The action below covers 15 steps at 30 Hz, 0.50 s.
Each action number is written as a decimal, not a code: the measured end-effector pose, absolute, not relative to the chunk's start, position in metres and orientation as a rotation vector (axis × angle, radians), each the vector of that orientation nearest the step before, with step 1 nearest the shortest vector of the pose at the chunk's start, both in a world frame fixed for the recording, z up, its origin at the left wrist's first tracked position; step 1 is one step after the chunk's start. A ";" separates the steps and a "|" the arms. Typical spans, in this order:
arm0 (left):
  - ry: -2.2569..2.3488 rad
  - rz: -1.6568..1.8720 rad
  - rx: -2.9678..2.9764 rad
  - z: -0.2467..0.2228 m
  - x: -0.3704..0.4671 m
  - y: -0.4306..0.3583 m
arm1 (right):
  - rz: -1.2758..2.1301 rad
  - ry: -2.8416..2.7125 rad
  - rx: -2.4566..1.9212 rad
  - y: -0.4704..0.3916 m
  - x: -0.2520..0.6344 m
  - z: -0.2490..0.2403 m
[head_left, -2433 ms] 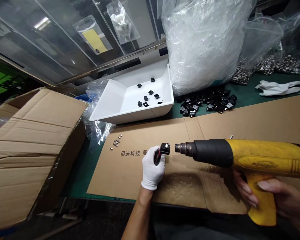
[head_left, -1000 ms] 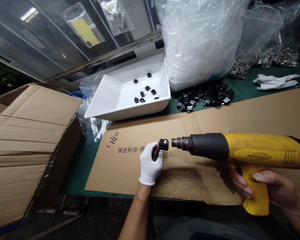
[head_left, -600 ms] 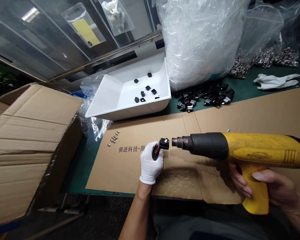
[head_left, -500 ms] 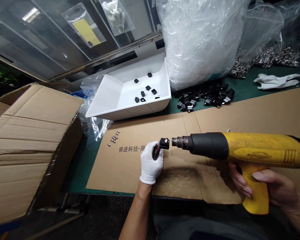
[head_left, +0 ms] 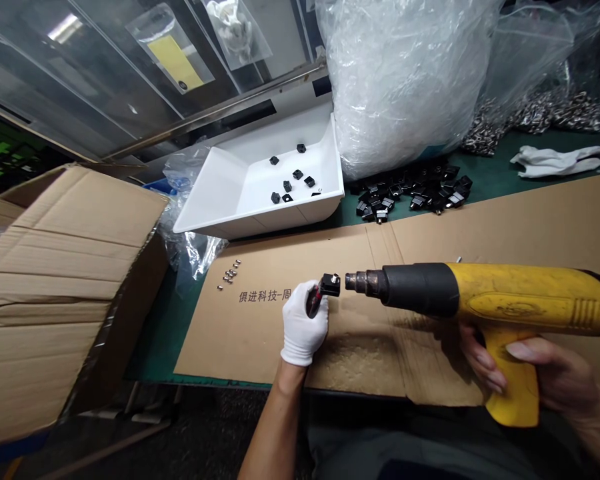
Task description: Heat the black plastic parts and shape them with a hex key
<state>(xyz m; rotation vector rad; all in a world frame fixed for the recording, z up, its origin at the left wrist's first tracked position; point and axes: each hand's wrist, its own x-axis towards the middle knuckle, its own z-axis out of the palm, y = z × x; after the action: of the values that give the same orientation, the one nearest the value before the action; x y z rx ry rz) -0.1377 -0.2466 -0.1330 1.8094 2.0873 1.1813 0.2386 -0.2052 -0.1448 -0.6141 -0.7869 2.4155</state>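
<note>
My left hand (head_left: 304, 327), in a white glove, is closed around a mostly hidden tool that looks like red-handled pliers (head_left: 313, 303). At the tool's tip sits a small black block (head_left: 331, 285) with a shiny metal piece on its top. My bare right hand (head_left: 545, 373) is wrapped round the grip of a yellow heat gun (head_left: 525, 300). The gun's stepped metal nozzle (head_left: 365, 282) points left at the block, with a narrow gap between them. Both are held above a cardboard sheet (head_left: 260, 347).
Small metal pins (head_left: 230, 273) lie on the cardboard's left. Behind stand a white bin (head_left: 260, 223) with several black blocks, a pile of black blocks (head_left: 415, 190), a large plastic bag (head_left: 410, 80) and bagged metal parts (head_left: 530, 120). A cardboard box (head_left: 65, 280) is at left, a white glove (head_left: 557, 161) at right.
Almost nothing differs. The view has shifted slightly; the block and the heat gun nozzle keep nearly the same places, with a small gap between them.
</note>
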 end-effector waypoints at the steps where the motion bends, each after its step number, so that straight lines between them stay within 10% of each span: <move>1: 2.088 1.182 1.811 -0.133 -0.138 -0.247 | 2.411 -0.792 -0.618 -0.205 0.239 -0.145; 15: 2.096 1.178 1.820 -0.132 -0.137 -0.246 | 2.404 -0.825 -0.643 -0.206 0.240 -0.146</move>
<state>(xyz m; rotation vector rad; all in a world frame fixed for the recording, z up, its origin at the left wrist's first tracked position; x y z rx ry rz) -0.1373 -0.2463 -0.1319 1.8200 2.0959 1.1781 0.2396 -0.2056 -0.1463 -0.6431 -0.8246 2.4041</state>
